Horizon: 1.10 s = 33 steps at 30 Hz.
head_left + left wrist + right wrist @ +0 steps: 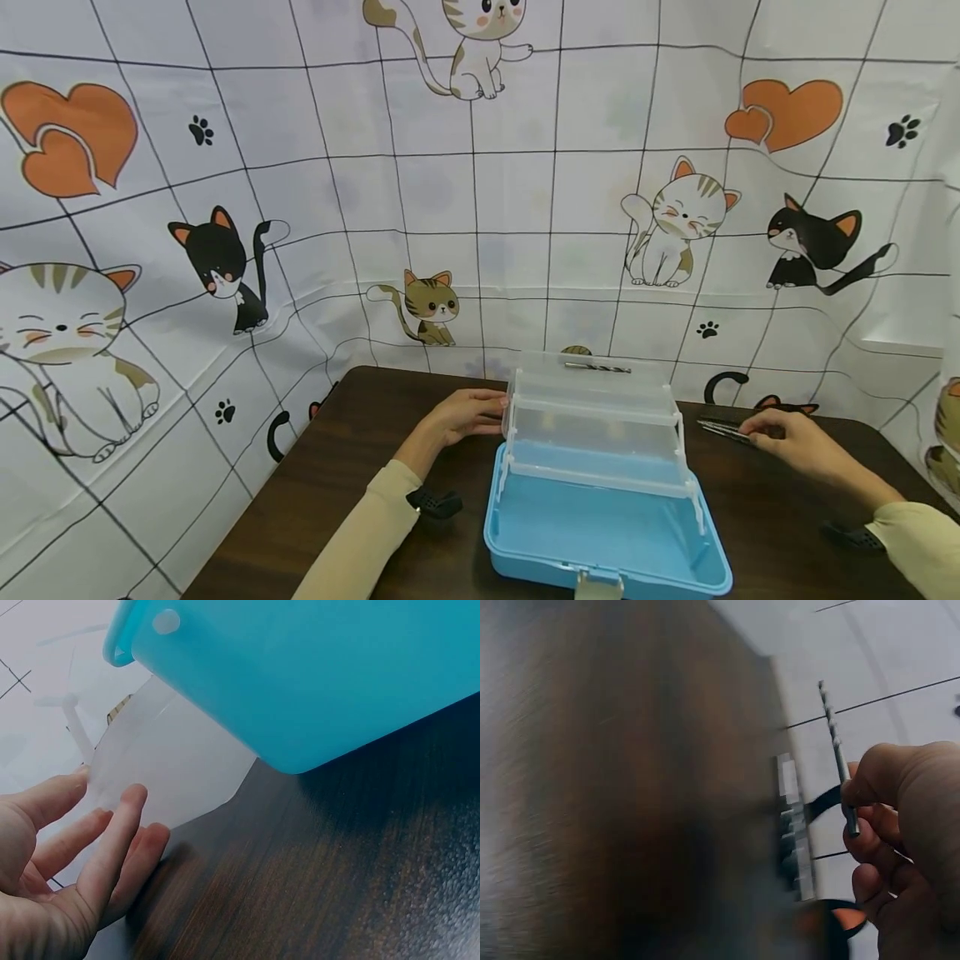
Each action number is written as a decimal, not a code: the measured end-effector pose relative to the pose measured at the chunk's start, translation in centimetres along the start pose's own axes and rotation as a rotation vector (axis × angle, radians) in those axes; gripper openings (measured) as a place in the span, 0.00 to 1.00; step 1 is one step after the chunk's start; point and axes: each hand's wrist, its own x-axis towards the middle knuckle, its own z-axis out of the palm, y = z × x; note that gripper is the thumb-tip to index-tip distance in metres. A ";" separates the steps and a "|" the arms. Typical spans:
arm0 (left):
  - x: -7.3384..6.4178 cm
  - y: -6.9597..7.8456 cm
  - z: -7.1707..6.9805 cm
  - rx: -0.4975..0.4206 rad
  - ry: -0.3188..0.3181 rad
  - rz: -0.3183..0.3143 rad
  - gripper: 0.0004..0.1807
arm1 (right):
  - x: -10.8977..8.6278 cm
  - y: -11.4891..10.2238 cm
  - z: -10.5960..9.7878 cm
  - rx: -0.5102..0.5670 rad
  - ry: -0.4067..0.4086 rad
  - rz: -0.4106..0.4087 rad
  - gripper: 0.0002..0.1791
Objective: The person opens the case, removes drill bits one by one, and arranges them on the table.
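Note:
My right hand [798,446] pinches a drill bit [835,742] between thumb and fingers, over the right side of the table. Its spiral end points away from the palm in the right wrist view. Close to that hand, a blurred silvery object [796,832] lies by the table's edge. A light-blue plastic box [600,521] stands open in the middle, its clear lid [592,379] tipped back with white-edged trays raised. At the lid's left side rests my left hand [468,417], its loosely extended fingers touching the clear plastic [180,757].
Another drill bit [597,367] shows at the back, by the clear lid. The dark wooden table [420,550] ends against a white cat-printed cloth [517,192]. A latch [598,586] hangs at the box's front.

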 end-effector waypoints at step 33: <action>0.1 0.1 0.0 -0.008 0.008 -0.012 0.25 | -0.5 3.7 3.3 -0.190 0.141 -0.059 0.14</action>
